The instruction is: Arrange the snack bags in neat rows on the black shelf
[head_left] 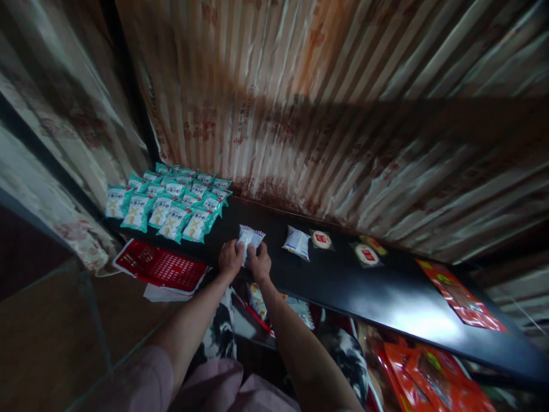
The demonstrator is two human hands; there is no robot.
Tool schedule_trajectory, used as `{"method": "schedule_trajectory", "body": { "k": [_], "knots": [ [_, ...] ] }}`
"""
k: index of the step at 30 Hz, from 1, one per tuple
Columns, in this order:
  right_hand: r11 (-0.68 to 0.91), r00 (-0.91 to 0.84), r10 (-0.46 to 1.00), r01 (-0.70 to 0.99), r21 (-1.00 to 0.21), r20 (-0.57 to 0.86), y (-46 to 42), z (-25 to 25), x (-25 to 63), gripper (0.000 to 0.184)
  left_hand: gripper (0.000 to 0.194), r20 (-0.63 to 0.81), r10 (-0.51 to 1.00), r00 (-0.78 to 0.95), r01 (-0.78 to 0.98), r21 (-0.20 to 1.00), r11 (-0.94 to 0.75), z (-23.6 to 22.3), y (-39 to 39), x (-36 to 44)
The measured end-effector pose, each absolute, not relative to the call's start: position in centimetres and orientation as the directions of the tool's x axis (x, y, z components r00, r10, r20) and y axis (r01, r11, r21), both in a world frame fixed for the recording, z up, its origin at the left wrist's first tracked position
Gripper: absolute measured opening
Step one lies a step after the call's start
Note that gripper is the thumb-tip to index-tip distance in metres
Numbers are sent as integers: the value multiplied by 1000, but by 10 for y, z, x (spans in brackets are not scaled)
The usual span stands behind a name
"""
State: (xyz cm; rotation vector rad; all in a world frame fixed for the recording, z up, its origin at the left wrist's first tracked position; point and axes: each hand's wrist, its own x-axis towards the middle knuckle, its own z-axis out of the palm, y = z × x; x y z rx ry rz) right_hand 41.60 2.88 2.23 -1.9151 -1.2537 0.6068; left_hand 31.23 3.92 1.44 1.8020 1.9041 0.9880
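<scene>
Between my two hands, at the front edge of the black shelf (326,274), is a small white snack packet (249,236) with a striped top seal. My left hand (230,259) grips its left side, the thumb lying on the front. On the other side my right hand (260,264) has its thumb pressed on the packet and its fingers curled around the edge. A similar white packet (297,242) lies on the shelf to the right of my hands. Beside that one is a round wrapped snack (321,240) with a red label.
Rows of teal and white snack packets (171,200) fill the shelf's left end. Farther right lie another round snack (366,254) and a long red-orange packet (461,292). Below are a red basket (171,266) and more orange packets (437,372). A corrugated sheet wall (274,114) stands behind.
</scene>
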Motion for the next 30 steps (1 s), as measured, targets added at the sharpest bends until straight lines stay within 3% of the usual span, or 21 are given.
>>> {"method": "schedule_trajectory", "body": {
  "k": [7, 13, 24, 30],
  "knots": [
    [-208, 390, 921, 520, -828, 13, 34, 21, 419, 46, 35, 178, 977, -115, 700, 712, -47, 14, 41, 308],
    [-189, 387, 922, 476, -859, 12, 37, 16, 425, 44, 37, 117, 991, -66, 586, 808, -56, 17, 39, 300],
    [-145, 382, 924, 415, -898, 27, 34, 19, 430, 41, 25, 91, 995, -44, 600, 799, -46, 19, 38, 299],
    [-174, 421, 907, 373, -911, -1, 34, 21, 428, 38, 29, 81, 996, -48, 595, 803, -37, 17, 40, 299]
  ]
}}
